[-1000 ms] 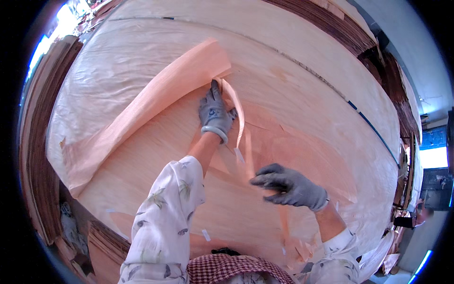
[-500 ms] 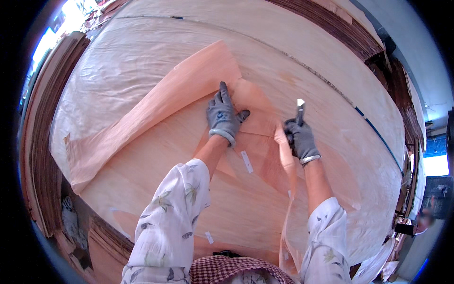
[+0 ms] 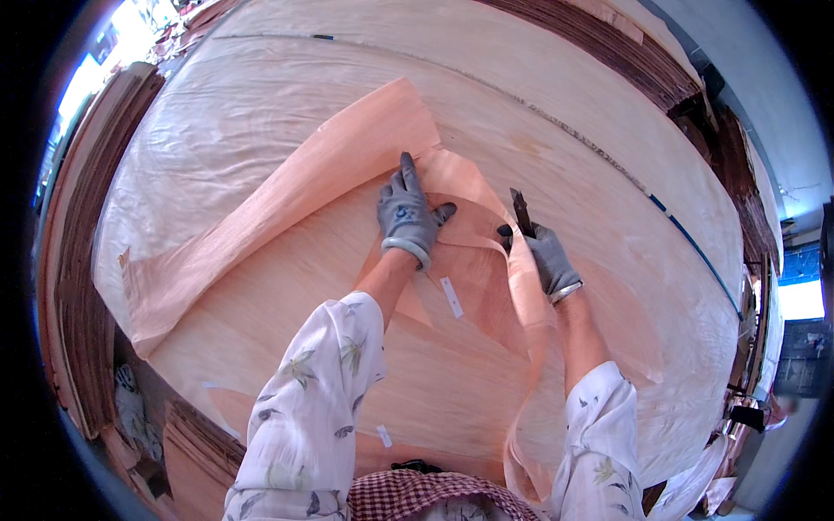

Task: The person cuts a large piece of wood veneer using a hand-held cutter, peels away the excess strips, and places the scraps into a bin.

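My left hand [image 3: 404,217], in a grey glove, rests with fingers spread on thin peach veneer beside a long folded-back peach piece [image 3: 278,200]. My gloved right hand [image 3: 543,256] grips a dark cutting tool [image 3: 519,208], right of my left hand. A loose narrow peach strip [image 3: 524,291] curls over part of that hand and trails down toward me. Beneath lies a broad, pale, wrinkled sheet surface [image 3: 226,113], with torn peach patches and small white pieces [image 3: 452,297] on it.
Stacks of brown veneer sheets stand left [image 3: 87,260] and beyond the far edge [image 3: 599,43]. A long thin rod [image 3: 678,230] crosses the far part of the surface. More scraps and sheets lie at the lower left and right; a blurred shape is at the right edge.
My right hand has risen from low right to beside the fold, the tool now tilted further left. The peach strip has shifted rightward from beside my left hand, which moved slightly right and down.
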A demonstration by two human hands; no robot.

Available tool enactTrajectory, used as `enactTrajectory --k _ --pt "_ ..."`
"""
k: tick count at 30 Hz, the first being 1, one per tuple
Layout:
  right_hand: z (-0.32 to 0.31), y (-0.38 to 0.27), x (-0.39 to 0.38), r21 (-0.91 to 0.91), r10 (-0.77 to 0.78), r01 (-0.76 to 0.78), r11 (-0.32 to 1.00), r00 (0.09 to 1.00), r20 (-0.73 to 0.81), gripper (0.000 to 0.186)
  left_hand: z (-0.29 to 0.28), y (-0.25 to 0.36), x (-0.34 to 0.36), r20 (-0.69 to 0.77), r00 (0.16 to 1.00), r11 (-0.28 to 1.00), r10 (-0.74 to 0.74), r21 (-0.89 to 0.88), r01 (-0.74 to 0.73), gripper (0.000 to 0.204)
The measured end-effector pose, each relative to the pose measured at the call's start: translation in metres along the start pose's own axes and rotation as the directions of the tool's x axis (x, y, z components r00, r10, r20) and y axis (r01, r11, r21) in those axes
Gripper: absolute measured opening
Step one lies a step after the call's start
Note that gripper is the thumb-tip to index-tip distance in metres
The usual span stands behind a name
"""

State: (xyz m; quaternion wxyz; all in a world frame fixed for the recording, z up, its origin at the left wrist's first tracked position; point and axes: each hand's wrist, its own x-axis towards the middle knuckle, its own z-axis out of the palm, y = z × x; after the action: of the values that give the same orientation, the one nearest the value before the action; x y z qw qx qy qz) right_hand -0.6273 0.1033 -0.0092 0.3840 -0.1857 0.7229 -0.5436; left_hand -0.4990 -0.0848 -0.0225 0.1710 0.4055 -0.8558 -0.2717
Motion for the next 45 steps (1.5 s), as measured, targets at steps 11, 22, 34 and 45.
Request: enactTrajectory --k 11,22,34,45 --pt "0.006 0.024 0.019 -0.304 -0.179 0.124 0.945 0.971 -0.160 0.030 -0.012 -0.025 -0.003 -0.189 0.982 0.911 0.004 -0.403 -0.081 0.084" --pt "0.009 0.031 0.018 -0.572 -0.323 0.206 0.794 0.940 -0.109 0.027 -0.345 -0.220 -0.201 0.548 0.804 0.832 -0.229 -0.318 0.454 0.068" --pt "0.016 0.017 -0.018 -0.743 -0.531 0.354 0.568 0.848 -0.002 0.029 -0.271 -0.245 -0.144 -0.055 0.975 0.825 0.214 0.545 -0.150 0.068" --pt "0.066 0.073 -0.359 -0.431 -0.260 0.272 0.860 0.962 0.087 0.034 -0.287 -0.299 -0.067 -0.180 0.851 0.797 0.493 0.485 -0.359 0.030"
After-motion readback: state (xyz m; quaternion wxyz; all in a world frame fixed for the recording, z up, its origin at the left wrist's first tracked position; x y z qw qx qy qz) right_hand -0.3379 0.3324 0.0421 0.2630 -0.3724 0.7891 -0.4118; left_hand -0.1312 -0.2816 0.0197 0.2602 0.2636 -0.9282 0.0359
